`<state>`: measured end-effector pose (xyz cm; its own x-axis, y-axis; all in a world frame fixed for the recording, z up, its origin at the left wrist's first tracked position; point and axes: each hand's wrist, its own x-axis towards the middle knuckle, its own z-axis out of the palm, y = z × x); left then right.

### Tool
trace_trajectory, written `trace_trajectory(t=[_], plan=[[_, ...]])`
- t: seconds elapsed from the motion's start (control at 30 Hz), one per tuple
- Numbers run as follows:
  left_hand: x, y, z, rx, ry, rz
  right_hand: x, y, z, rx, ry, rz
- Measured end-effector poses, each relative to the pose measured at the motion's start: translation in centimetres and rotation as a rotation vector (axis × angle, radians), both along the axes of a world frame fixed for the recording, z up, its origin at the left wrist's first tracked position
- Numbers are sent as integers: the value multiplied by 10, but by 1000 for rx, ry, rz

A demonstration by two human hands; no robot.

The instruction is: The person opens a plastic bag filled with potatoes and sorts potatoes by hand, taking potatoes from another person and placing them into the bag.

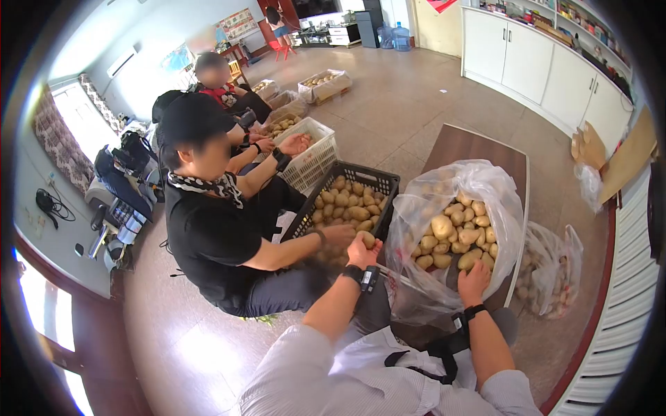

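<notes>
My left hand [361, 254] is closed around a potato [369, 239] near the edge of the black crate [387, 182], which holds many potatoes [345, 201]. Inside the open clear plastic bag [409, 201] on the brown board [510, 161] lies a heap of potatoes [456, 229]. At the near side of that heap, my right hand [474, 284] has its thumb and fingers around another potato [470, 260]. Both wrists wear dark bands. A co-worker's hand [338, 236], blurred, reaches over the potatoes in the black crate.
To my left sits a co-worker in black [215, 236], close beside my arm. Beyond the black crate stand a white crate [322, 142] and a box of potatoes [325, 84]. Another plastic bag [555, 267] with contents rests on the floor to the right. White cabinets [527, 59] line the wall.
</notes>
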<state>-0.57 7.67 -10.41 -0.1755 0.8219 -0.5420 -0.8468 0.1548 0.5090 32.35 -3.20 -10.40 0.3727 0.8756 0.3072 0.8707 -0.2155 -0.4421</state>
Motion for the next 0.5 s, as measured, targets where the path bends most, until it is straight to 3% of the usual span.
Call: trace_trajectory(t=[0.1, 0.17, 0.2, 0.3, 0.4, 0.47, 0.5], plan=[[-11, 9, -10, 49, 103, 77, -2, -3, 8, -61, 12, -39], [-28, 10, -32, 148, 1022, -273, 1, -3, 7, -99, 25, -58], [-36, 8, -36, 166, 1447, -314, 2, -2, 5, -99, 51, -63], [-30, 13, -43, 139, 979, -201, 5, -2, -3, -136, 76, -66], [-18, 13, -29, 100, 513, 61, 4, 1, -9, -172, 73, -39], [-9, 5, 2, -44, 177, 33, 3, -2, -15, -181, 65, -20], [-1, 2, 6, -57, 167, 2, 1, -2, -16, -200, 25, -4]])
